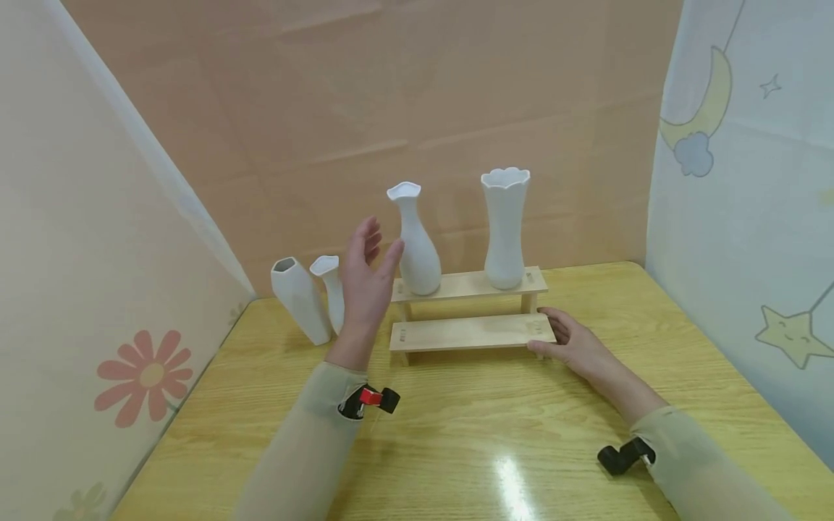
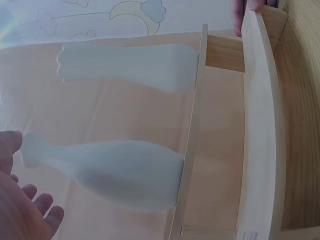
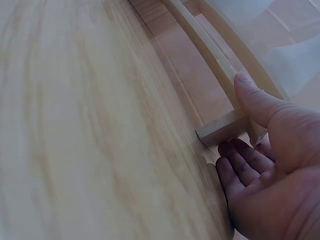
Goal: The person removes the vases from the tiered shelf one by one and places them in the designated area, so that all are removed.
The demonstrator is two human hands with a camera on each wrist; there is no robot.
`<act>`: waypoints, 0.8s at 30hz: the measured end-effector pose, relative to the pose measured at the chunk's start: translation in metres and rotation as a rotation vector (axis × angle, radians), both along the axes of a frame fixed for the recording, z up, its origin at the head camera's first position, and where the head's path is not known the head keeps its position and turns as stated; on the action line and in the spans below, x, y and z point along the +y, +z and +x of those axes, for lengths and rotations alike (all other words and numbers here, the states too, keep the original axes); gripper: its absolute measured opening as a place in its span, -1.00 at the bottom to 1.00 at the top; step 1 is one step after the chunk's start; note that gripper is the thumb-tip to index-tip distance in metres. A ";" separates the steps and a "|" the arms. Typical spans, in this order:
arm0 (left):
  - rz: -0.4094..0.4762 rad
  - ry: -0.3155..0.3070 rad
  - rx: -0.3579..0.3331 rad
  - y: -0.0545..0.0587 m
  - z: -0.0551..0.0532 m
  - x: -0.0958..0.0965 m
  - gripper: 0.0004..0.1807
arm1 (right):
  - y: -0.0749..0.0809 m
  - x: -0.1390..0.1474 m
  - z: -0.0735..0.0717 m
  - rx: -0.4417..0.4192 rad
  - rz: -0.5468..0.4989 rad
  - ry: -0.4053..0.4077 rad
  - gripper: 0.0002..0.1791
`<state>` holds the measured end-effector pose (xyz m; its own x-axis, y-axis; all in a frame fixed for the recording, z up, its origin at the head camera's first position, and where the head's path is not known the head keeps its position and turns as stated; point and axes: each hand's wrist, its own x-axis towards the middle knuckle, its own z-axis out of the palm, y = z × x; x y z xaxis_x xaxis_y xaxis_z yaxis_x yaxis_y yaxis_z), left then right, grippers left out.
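Note:
A two-tier wooden stand point(image 1: 472, 333) is on the table. On its upper tier stand a narrow-necked white vase point(image 1: 420, 253) at the left and a white vase with a scalloped rim point(image 1: 505, 231) at the right. My left hand point(image 1: 369, 278) is raised beside the narrow-necked vase, thumb and fingers spread apart, holding nothing. In the left wrist view its thumb is near that vase's mouth; whether they touch I cannot tell. My right hand point(image 1: 576, 347) grips the right end of the lower tier. Its thumb lies on the board's front edge in the right wrist view, with the fingers round the end.
Left of the stand, an angular white vase point(image 1: 301, 300) leans at a slant in the head view. Beside it a smaller flared vase point(image 1: 332, 289) is partly hidden by my left hand. A peach cloth point(image 1: 326, 108) hangs behind the wooden table point(image 1: 443, 434).

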<state>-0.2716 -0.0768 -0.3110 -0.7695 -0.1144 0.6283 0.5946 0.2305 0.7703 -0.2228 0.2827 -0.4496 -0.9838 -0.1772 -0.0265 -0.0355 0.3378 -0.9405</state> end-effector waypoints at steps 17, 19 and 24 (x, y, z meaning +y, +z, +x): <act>0.015 0.033 -0.156 0.007 -0.033 0.021 -0.38 | -0.004 0.001 -0.003 0.003 0.030 -0.005 0.19; 0.017 0.034 -0.153 0.008 -0.037 0.023 -0.40 | -0.003 0.000 -0.003 0.002 0.033 -0.004 0.19; 0.048 0.022 -0.139 0.010 -0.044 0.028 -0.45 | -0.004 0.001 -0.004 0.006 0.033 0.000 0.19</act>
<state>-0.3157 -0.0483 -0.3009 -0.8459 -0.1598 0.5088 0.4763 0.2031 0.8555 -0.2263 0.2838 -0.4532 -0.9840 -0.1759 -0.0266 -0.0408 0.3687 -0.9286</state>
